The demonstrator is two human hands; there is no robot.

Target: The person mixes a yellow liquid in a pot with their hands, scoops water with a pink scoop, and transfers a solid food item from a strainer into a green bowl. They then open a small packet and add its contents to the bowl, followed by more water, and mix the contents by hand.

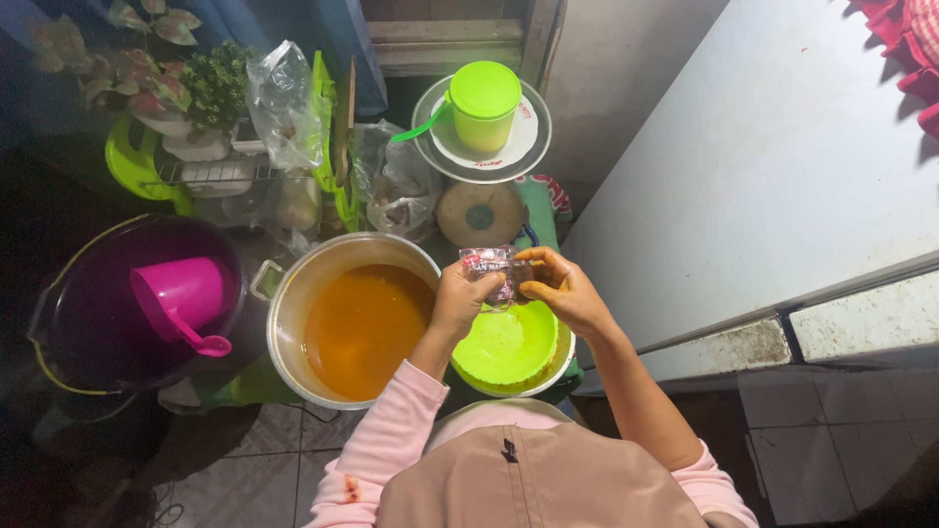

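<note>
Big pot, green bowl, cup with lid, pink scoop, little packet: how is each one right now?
Big pot: uncovered, holds orange liquid.
Green bowl: looks empty.
Green cup: lid on, standing on a plate.
Pink scoop: lying tilted in the dark bucket.
Small packet: pinched between left hand and right hand.

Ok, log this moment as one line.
left hand: holds small clear packet | right hand: pinches same packet | below: green bowl | beside: metal pot of orange liquid

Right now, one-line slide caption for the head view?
Both hands, left hand and right hand, hold a small packet over a green bowl, beside a pot of orange liquid.
</note>
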